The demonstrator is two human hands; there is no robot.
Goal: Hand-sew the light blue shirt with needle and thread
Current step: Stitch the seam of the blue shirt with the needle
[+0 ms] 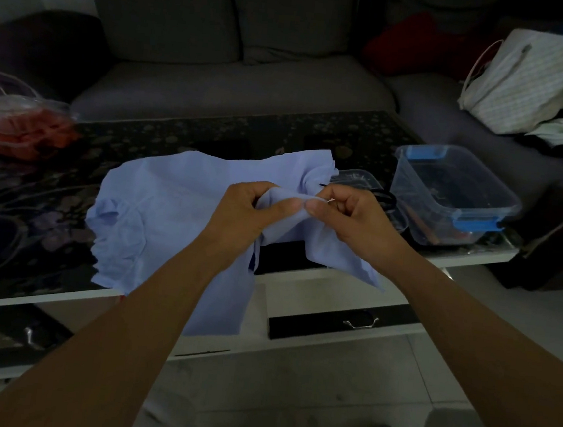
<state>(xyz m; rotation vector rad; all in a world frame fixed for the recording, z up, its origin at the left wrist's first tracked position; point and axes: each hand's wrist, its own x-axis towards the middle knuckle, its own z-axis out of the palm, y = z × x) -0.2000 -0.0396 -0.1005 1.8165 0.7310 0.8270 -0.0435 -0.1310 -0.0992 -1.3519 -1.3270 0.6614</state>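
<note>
Fold of light blue shirt (171, 202) is bunching in our gripping left hand (246, 210); our right hand (355, 220), touching it from frame right, is pinching the same fold's edge.

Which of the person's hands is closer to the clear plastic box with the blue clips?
Right. The right hand pinches the light blue shirt just left of the box; the left hand grips the fabric farther left.

No legible text or labels, perhaps through dimness.
</note>
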